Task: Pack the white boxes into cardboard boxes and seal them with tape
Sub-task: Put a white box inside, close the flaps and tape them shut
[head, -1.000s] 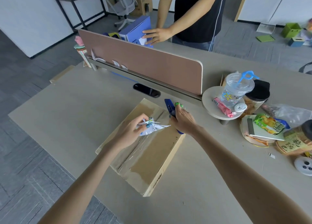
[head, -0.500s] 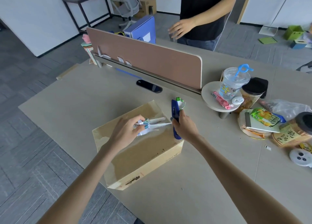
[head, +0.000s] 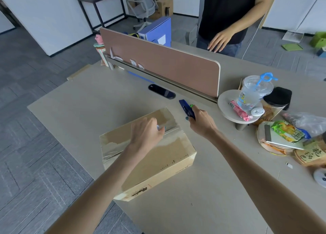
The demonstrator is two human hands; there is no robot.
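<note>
A closed cardboard box (head: 155,161) lies on the beige desk (head: 88,107), with clear tape (head: 169,138) running across its top. My left hand (head: 146,135) rests on the box top and pinches a crumpled bit of tape, mostly hidden under the fingers. My right hand (head: 201,121) hovers just past the box's far right corner and grips a blue tape cutter (head: 187,108). No white boxes are in view.
A brown divider panel (head: 158,61) crosses the desk's far side, with a black grommet (head: 162,93) in front. A round stand (head: 229,108) with a plastic cup (head: 252,92), jars and snack packets crowd the right. Another person (head: 227,17) stands beyond the divider.
The box has turned and slid toward me. My right hand drew the cutter away to the right of the box. My left hand pressed down onto the box top.
</note>
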